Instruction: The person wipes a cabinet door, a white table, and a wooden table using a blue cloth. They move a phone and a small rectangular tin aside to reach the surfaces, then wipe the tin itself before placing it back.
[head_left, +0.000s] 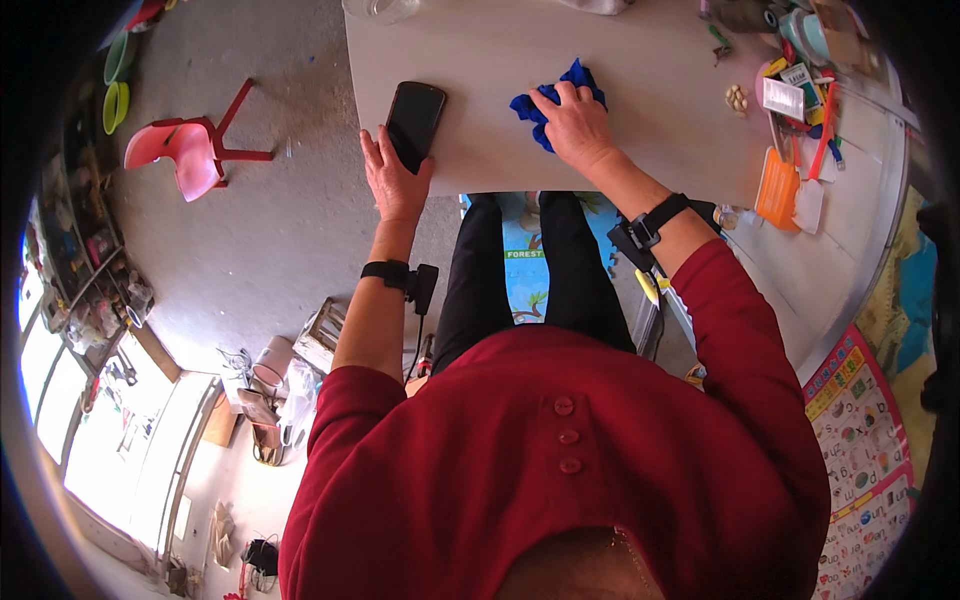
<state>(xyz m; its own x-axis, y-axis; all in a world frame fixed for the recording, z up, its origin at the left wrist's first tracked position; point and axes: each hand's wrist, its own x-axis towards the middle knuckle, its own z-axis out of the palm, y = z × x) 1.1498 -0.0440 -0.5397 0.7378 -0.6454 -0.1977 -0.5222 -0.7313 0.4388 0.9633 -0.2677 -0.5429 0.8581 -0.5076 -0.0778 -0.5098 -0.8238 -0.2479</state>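
Observation:
A black smartphone (417, 120) lies face up near the left edge of the pale tabletop (487, 45). My left hand (394, 176) is at its lower end, fingers along the left side and thumb by the lower right corner. To the right, my right hand (577, 124) grips a crumpled blue cloth (531, 109) from above, pressing it on the tabletop. Part of the cloth is hidden under the palm and fingers. Each wrist wears a black strap with a small device.
A red plastic chair (180, 146) stands on the concrete floor at left. Along the table's right side are an orange item (778, 189), a spatula (810, 202), small boxes and several nuts (736, 98). A clear container (381, 7) sits at the far left corner.

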